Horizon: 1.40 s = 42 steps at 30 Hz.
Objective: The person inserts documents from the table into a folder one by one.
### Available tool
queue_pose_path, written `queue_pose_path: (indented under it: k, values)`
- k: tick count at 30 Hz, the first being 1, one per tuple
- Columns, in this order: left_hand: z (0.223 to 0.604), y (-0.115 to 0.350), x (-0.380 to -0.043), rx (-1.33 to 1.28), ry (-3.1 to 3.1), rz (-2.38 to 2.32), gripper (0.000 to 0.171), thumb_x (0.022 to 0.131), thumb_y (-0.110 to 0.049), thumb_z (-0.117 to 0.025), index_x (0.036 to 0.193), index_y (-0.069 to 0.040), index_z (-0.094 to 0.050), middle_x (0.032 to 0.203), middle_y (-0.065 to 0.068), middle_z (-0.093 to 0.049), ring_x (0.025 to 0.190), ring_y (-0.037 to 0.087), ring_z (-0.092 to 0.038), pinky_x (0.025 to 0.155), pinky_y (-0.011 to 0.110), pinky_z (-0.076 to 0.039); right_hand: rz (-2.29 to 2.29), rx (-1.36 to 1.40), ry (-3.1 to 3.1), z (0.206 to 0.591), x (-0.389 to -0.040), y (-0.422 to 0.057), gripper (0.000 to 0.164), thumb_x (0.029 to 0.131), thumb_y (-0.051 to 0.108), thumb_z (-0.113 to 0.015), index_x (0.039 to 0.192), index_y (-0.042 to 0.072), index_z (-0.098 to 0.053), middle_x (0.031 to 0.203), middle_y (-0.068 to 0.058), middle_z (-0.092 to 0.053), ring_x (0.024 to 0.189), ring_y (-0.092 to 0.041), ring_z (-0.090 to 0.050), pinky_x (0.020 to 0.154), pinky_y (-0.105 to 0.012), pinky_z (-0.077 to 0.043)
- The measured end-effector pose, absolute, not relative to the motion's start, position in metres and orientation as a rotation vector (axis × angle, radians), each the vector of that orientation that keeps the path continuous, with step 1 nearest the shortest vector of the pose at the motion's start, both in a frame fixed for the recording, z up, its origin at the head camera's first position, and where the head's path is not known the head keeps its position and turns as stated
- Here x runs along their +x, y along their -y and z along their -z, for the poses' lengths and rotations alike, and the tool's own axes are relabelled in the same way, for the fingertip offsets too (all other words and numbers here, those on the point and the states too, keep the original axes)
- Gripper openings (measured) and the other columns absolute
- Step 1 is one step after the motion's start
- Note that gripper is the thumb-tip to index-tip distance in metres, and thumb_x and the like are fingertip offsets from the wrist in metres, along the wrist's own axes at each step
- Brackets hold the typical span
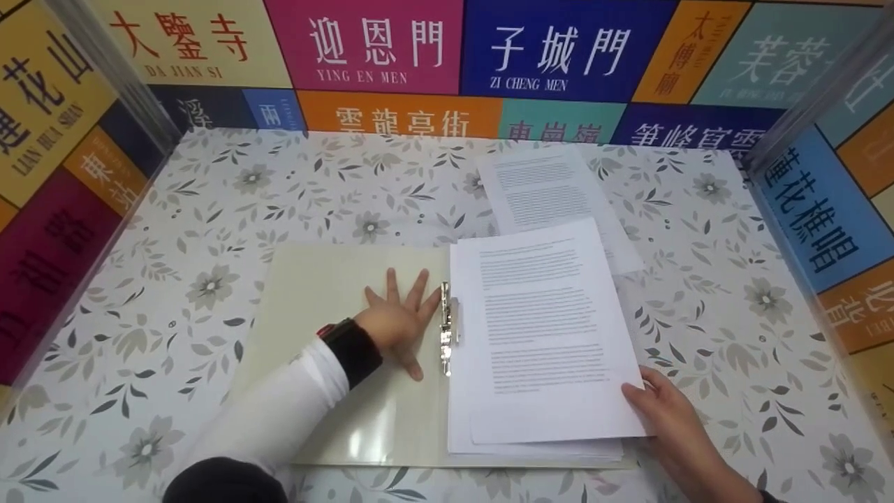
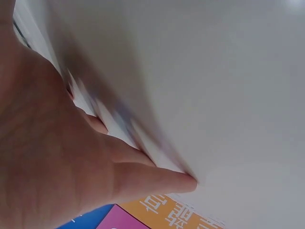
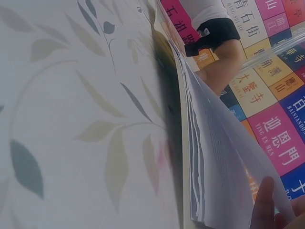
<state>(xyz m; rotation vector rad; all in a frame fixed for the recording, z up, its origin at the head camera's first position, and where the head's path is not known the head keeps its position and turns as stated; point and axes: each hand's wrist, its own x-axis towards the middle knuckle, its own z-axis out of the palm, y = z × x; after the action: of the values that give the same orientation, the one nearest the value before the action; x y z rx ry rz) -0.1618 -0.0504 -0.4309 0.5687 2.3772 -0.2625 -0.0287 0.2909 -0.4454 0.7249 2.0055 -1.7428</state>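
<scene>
A pale cream ring binder (image 1: pixel 314 293) lies spread flat, with a metal clip (image 1: pixel 445 342) along its spine. My left hand (image 1: pixel 398 321) rests on its inside left cover, fingers spread wide beside the clip. In the left wrist view that hand (image 2: pixel 57 157) touches the smooth cover with its fingertips. On the binder's right side is a stack of papers (image 3: pixel 195 157), topped by a printed sheet (image 1: pixel 545 314). My right hand (image 1: pixel 667 412) pinches this sheet's lower right edge, thumb on top. The right wrist view shows the sheet lifted off the stack at that edge.
Another printed paper (image 1: pixel 552 185) lies on the table behind the binder, partly covered by the held sheet. The table (image 1: pixel 209 286) has a floral cover. Colourful panels (image 1: pixel 391 49) with Chinese lettering stand along the back and both sides.
</scene>
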Motion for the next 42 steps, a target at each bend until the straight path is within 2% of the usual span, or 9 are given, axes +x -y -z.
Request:
queue_pose_path:
  k: [2, 5, 9, 11, 13, 20, 27, 33, 42]
  values:
    - [0.431, 0.050, -0.161, 0.571, -2.382, 0.261, 0.140, 0.059, -0.064, -0.079, 0.153, -0.024, 0.017, 0.155, 0.013, 0.033, 0.137, 0.060, 0.017, 0.104, 0.079, -0.014, 1.747, 0.731, -1.992, 0.445, -0.028, -0.292, 0.061, 0.099, 0.014, -0.050, 0.150, -0.001, -0.020, 0.115, 0.001, -0.063, 0.090, -0.005, -0.066, 0.078, -0.022, -0.056]
    - [0.430, 0.050, -0.160, 0.574, -2.384, 0.264, 0.140, 0.060, -0.064, -0.079, 0.153, -0.024, 0.017, 0.155, 0.013, 0.033, 0.137, 0.060, 0.017, 0.104, 0.078, -0.014, 1.733, 0.733, -1.986, 0.445, -0.027, -0.294, 0.061, 0.097, 0.012, -0.053, 0.148, -0.002, -0.022, 0.107, 0.004, -0.066, 0.088, -0.008, -0.068, 0.076, -0.025, -0.058]
    - [0.430, 0.051, -0.160, 0.583, -2.390, 0.260, 0.140, 0.060, -0.064, -0.079, 0.153, -0.024, 0.017, 0.156, 0.013, 0.032, 0.137, 0.060, 0.016, 0.104, 0.079, -0.015, 1.666, 0.711, -2.000, 0.445, -0.024, -0.293, 0.061, 0.096, 0.012, -0.054, 0.147, -0.002, -0.024, 0.125, -0.015, -0.062, 0.093, -0.010, -0.068, 0.078, -0.026, -0.058]
    - [0.430, 0.051, -0.159, 0.588, -2.395, 0.255, 0.139, 0.060, -0.064, -0.079, 0.154, -0.023, 0.016, 0.156, 0.014, 0.031, 0.137, 0.061, 0.015, 0.104, 0.079, -0.015, 1.656, 0.697, -1.997, 0.446, -0.023, -0.291, 0.061, 0.096, 0.013, -0.055, 0.147, -0.001, -0.024, 0.139, -0.023, -0.052, 0.097, -0.010, -0.067, 0.081, -0.026, -0.057]
    - [0.430, 0.051, -0.159, 0.591, -2.399, 0.249, 0.139, 0.060, -0.063, -0.079, 0.154, -0.023, 0.015, 0.156, 0.014, 0.031, 0.137, 0.061, 0.015, 0.104, 0.079, -0.015, 1.654, 0.690, -1.996, 0.447, -0.022, -0.289, 0.062, 0.096, 0.013, -0.056, 0.147, -0.002, -0.025, 0.147, -0.025, -0.042, 0.099, -0.010, -0.066, 0.082, -0.025, -0.057]
    - [0.432, 0.050, -0.161, 0.573, -2.381, 0.251, 0.141, 0.059, -0.064, -0.080, 0.153, -0.024, 0.017, 0.156, 0.013, 0.033, 0.136, 0.060, 0.017, 0.104, 0.079, -0.014, 1.664, 0.615, -2.061, 0.451, -0.019, -0.283, 0.058, 0.093, 0.009, -0.060, 0.141, -0.005, -0.031, 0.144, -0.026, -0.045, 0.096, -0.007, -0.061, 0.078, -0.021, -0.053]
    - [0.433, 0.050, -0.161, 0.567, -2.383, 0.245, 0.141, 0.059, -0.063, -0.080, 0.153, -0.024, 0.018, 0.155, 0.013, 0.034, 0.136, 0.060, 0.018, 0.104, 0.079, -0.012, 1.668, 0.590, -2.074, 0.451, -0.019, -0.282, 0.059, 0.092, 0.007, -0.061, 0.141, -0.005, -0.032, 0.138, -0.023, -0.052, 0.096, -0.008, -0.064, 0.077, -0.023, -0.055]
    - [0.434, 0.051, -0.161, 0.575, -2.389, 0.262, 0.141, 0.059, -0.065, -0.079, 0.153, -0.024, 0.018, 0.155, 0.013, 0.034, 0.136, 0.061, 0.017, 0.104, 0.079, -0.013, 1.656, 0.579, -2.098, 0.451, -0.021, -0.280, 0.059, 0.090, 0.006, -0.061, 0.141, -0.005, -0.032, 0.142, -0.026, -0.047, 0.098, -0.007, -0.062, 0.078, -0.022, -0.054]
    - [0.433, 0.051, -0.160, 0.568, -2.389, 0.273, 0.141, 0.059, -0.065, -0.079, 0.153, -0.024, 0.018, 0.155, 0.013, 0.034, 0.136, 0.060, 0.017, 0.104, 0.079, -0.014, 1.604, 0.584, -2.123, 0.452, -0.023, -0.278, 0.057, 0.091, 0.009, -0.062, 0.140, -0.003, -0.035, 0.147, -0.029, -0.040, 0.108, -0.015, -0.061, 0.079, -0.020, -0.053]
